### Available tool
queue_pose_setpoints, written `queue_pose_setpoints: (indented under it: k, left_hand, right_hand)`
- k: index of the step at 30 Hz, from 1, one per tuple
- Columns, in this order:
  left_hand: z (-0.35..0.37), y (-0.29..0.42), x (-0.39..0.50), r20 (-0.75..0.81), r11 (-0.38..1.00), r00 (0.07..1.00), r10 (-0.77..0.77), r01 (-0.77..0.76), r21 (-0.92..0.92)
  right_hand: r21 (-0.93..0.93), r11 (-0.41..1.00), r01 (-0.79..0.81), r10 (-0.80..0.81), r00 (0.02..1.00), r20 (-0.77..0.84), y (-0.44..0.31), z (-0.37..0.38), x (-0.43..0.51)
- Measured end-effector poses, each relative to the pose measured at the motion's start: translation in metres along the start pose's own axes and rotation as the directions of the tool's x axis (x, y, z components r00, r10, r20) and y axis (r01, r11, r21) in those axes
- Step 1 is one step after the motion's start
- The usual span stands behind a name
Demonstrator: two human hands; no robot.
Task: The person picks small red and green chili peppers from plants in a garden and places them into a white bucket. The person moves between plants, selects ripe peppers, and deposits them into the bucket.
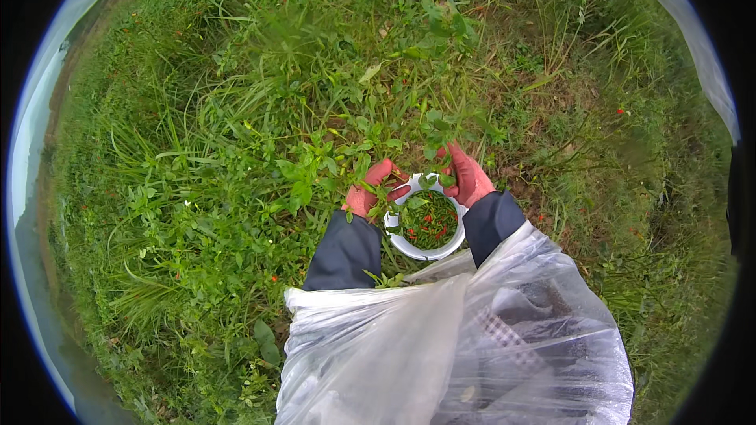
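A round white bucket [426, 253] sits among the plants before me, with many small green chilies and some red ones [430, 221] inside. My left hand [374, 186] is at the bucket's upper left, fingers curled among leafy chili stems; leaves partly cover it, and whether it grips anything cannot be made out. On the upper right side of the rim, my right hand [465, 176] is at a leafy chili plant [440, 124], its fingertips partly behind leaves. Some leaves overhang the bucket's opening.
Chili plants and tall grass [236, 100] surround the bucket, with scattered red chilies among them. Brownish ground [531, 124] shows through at the upper right. A clear plastic rain cover [401, 342] drapes over my body and dark sleeves reach my wrists.
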State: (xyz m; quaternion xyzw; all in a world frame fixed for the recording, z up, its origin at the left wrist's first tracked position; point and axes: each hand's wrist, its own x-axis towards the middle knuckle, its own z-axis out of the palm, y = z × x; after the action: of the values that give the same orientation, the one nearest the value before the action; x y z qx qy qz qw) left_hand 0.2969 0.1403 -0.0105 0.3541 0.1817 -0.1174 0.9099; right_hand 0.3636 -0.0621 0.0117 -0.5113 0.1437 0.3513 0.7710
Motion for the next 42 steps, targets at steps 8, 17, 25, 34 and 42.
queue_pose_setpoints:
  k: [8,17,25,34,42]
  left_hand:
    - [-0.003,0.000,-0.005,-0.010,0.995,1.000,0.017,-0.016,0.098]
    - [0.003,-0.001,-0.006,0.023,0.980,0.996,0.088,-0.091,0.179]
    - [-0.013,-0.038,0.029,-0.098,0.843,0.955,0.282,-0.197,0.500]
    - [-0.034,-0.060,0.042,-0.018,0.938,0.949,0.316,-0.310,0.153]
    - [-0.021,0.030,0.028,0.384,0.867,0.895,0.228,-0.007,-0.498]
  right_hand:
    - [0.482,0.875,-0.050,0.039,0.999,0.032,0.005,-0.001,0.001]
    - [0.216,0.960,0.178,-0.216,0.962,0.169,-0.019,-0.013,-0.037]
    - [-0.497,0.809,0.313,-0.247,0.949,0.196,-0.017,0.058,-0.076]
    - [-0.884,0.277,0.375,-0.385,0.887,0.256,0.022,0.075,-0.054]
    - [0.155,0.840,0.520,-0.542,0.816,0.202,0.008,0.070,-0.094]
